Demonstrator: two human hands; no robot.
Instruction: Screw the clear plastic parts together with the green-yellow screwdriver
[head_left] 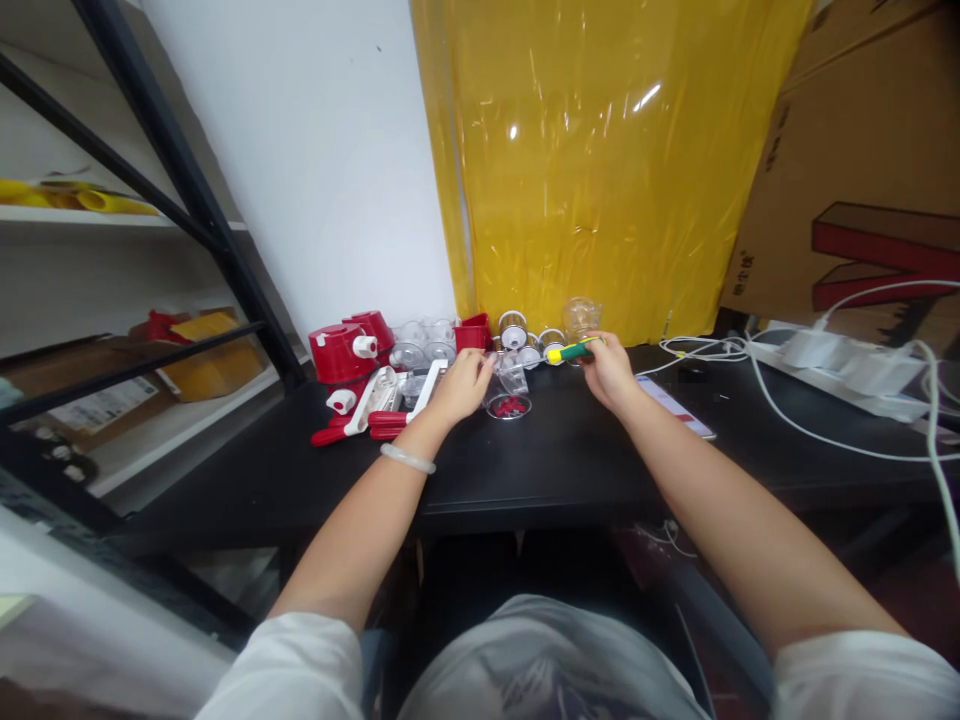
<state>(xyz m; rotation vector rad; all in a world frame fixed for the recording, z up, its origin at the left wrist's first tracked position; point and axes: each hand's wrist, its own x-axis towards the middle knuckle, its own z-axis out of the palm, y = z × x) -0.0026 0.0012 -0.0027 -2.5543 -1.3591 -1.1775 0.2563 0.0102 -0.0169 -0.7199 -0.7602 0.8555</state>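
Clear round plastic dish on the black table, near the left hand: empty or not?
Not empty: small red pieces show within the rim of the clear round plastic dish. Cannot tell what they are.

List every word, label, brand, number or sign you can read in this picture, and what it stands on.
Nothing reads with certainty.
Large cardboard box: big red mark, perhaps a letter; small dark characters too blurred.
Shelf box: white label, print too small.
Phone: screen text too small.
Shirt: dark print, too blurred to tell if it is lettering.
Yellow-and-green tool handle: no text visible.
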